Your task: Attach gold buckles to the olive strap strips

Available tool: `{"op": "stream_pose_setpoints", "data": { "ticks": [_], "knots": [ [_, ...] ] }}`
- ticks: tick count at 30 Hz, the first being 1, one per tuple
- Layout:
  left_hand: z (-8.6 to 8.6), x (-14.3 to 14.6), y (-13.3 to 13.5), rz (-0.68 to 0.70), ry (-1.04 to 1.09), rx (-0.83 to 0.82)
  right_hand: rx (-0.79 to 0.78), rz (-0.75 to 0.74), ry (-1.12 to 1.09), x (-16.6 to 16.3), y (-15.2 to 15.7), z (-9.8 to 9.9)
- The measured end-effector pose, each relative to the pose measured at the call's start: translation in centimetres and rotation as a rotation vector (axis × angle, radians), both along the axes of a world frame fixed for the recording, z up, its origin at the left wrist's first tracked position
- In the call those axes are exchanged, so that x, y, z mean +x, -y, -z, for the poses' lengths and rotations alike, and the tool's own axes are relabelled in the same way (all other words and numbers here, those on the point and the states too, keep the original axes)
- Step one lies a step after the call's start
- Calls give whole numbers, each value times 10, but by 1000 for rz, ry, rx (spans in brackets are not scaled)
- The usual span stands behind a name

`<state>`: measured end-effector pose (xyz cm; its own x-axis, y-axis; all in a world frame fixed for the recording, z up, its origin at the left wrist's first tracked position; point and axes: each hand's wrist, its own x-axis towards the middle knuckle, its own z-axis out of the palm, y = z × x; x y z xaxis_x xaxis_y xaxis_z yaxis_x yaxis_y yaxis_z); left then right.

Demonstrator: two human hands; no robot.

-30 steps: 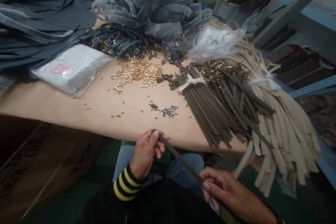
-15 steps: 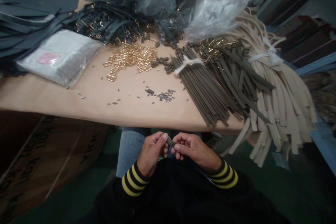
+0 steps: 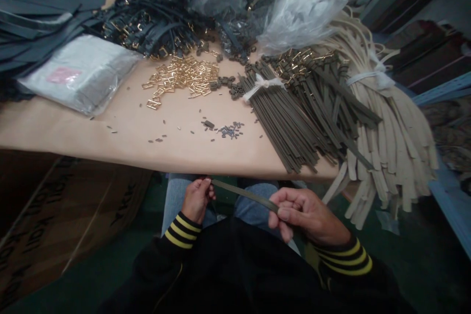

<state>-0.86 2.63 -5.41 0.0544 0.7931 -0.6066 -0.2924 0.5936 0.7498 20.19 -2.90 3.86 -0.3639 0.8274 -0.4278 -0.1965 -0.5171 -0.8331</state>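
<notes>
An olive-green strap [image 3: 245, 193] is stretched between my hands, over my lap and just off the table's front edge. My left hand [image 3: 197, 198] pinches its far left end between thumb and fingers. At the other end, my right hand [image 3: 305, 213] grips the strap between thumb and forefinger, the other fingers curled below. On the table beyond lie small dark metal pieces [image 3: 230, 130] in a loose heap, with a short olive piece [image 3: 208, 124] beside them. A tied bundle of olive straps [image 3: 281, 122] lies to the right of these.
Gold buckles [image 3: 184, 76] are piled mid-table. A plastic-wrapped white packet [image 3: 81, 76] lies left, dark straps with buckles [image 3: 147, 29] behind. Beige straps [image 3: 397, 152] hang over the right edge. Clear plastic bags [image 3: 301, 19] sit at the back. A cardboard box [image 3: 91, 206] stands below left.
My hands have moved apart, the right one to the right and the left one to the left. The strap, mostly hidden between my fingers before, now shows at length between them.
</notes>
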Motion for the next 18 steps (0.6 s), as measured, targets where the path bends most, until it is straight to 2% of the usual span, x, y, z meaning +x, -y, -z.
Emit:
{"op": "stream_pose_setpoints", "data": {
  "ticks": [4,7,10,12,14,15,18],
  "knots": [
    [2,4,1,44,-43,18,-55,199,41,14,3,-13],
    [2,7,4,152,-66,25,-38,160,46,19,2,-15],
    [-2,9,8,297,-79,33,192,198,226,24,-2,-19],
    [-11,11,9,342,-164,130,375,240,420,27,-7,-26],
    [-25,14,10,363,-271,272,453,171,551,26,-13,-34],
    [-33,16,11,379,-291,328,437,90,572,23,-15,-35],
    [-54,19,12,432,-130,326,232,-218,485,4,-19,-27]
  ]
}}
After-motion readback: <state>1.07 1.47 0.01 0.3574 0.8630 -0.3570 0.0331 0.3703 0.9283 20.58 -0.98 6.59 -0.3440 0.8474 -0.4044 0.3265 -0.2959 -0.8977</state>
